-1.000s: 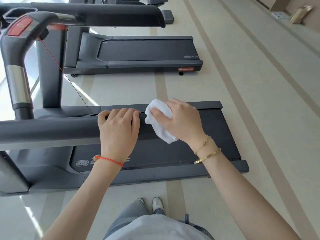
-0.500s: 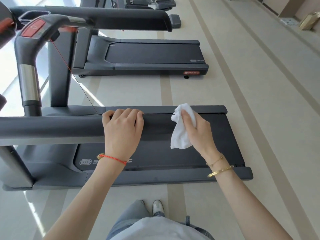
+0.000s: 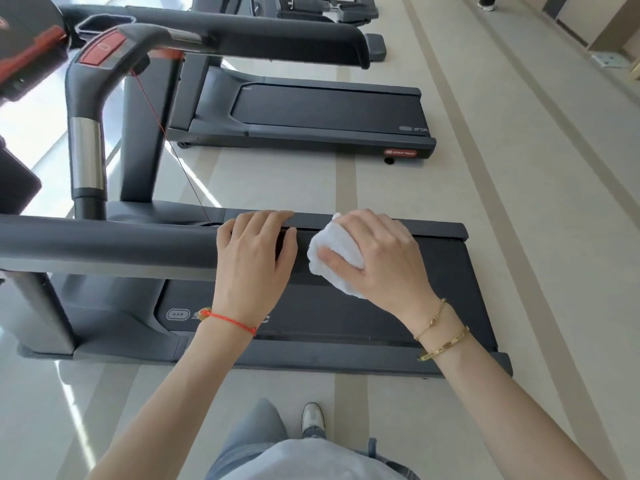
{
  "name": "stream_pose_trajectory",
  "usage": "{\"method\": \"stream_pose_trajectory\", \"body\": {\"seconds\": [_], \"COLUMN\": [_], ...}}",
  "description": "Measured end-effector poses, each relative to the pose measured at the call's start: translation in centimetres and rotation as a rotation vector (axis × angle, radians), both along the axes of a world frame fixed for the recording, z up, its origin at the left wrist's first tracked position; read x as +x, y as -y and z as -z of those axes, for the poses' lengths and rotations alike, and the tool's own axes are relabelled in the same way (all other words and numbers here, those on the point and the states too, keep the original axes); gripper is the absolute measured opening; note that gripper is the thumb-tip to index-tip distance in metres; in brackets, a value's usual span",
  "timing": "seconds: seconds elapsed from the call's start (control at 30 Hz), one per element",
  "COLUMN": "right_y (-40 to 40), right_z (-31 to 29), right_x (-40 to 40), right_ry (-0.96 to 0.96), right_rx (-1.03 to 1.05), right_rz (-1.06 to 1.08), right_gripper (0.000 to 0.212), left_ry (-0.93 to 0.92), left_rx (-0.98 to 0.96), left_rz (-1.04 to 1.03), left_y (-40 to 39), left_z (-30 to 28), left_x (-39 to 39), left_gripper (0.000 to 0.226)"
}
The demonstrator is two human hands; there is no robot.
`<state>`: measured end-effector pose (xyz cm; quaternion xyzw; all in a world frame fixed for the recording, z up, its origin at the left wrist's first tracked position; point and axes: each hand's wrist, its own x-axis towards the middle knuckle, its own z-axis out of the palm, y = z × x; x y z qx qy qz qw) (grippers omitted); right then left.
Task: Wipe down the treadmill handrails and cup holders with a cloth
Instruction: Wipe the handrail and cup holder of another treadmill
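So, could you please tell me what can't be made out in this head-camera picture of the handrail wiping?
- End of the near handrail: covered by the right hand and the white cloth.
- Left hand fingertips: curled over the rail's far side.
- Cup holder: inside not visible from this angle.
- Console: cut off by the left edge.

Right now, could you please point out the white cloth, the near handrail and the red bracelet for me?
white cloth [image 3: 341,259]: head view, on the bunched middle below the right hand.
near handrail [image 3: 104,242]: head view, on its bare dark top.
red bracelet [image 3: 231,320]: head view, on the cord across the left wrist.
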<state>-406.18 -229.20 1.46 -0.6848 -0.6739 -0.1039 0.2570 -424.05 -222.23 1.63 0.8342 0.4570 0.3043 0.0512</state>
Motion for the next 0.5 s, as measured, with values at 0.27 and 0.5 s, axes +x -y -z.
{"method": "stream_pose_trajectory", "body": {"seconds": [0.27, 0.5], "right_y": [-3.2, -6.9], "right_z": [-0.7, -0.5], "right_x": [-4.4, -9.9], "right_ry": [0.122, 0.135], "right_rx": [0.001, 0.008], "right_rz": [-0.083, -0.141], "right_gripper": [0.051, 0.046], "left_ry": [0.004, 0.038], "left_rx": [0.073, 0.077], "left_rz": [-0.053, -0.082], "left_y": [-0.9, -4.1], "left_z": [0.3, -0.5], "left_x": [-4.4, -10.3], "left_gripper": [0.019, 0.018]}}
